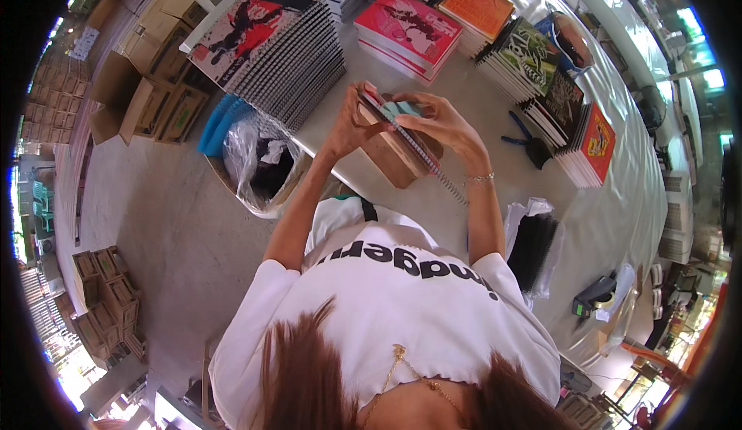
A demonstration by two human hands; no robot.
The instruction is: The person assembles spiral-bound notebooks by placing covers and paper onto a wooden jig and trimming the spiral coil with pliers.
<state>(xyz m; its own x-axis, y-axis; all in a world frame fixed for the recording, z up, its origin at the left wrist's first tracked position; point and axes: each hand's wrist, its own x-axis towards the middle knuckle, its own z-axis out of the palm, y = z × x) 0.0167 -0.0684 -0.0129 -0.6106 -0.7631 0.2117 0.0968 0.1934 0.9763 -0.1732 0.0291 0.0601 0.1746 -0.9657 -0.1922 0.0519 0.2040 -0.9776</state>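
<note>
A notebook (411, 145) is held up on edge over the table, tilted, with its spine toward me. A thin spiral coil (452, 189) runs along that spine, and its loose end sticks out past the lower right corner. My left hand (357, 122) is closed round the notebook's far left end, thumb on the near side. My right hand (447, 123) is closed at the spine, fingers bent over the top edge by a teal patch. Whether its fingertips pinch the coil or the pages is hidden. Just under the notebook lies a brown wooden block (386, 158).
Stacked spiral notebooks (286, 66) stand far left; pink books (410, 32), orange books (475, 8) and further stacks line the far side. Blue-handled pliers (529, 140) lie right. Black coils (535, 248) in plastic lie near right. A plastic-lined box (259, 159) stands left of the table.
</note>
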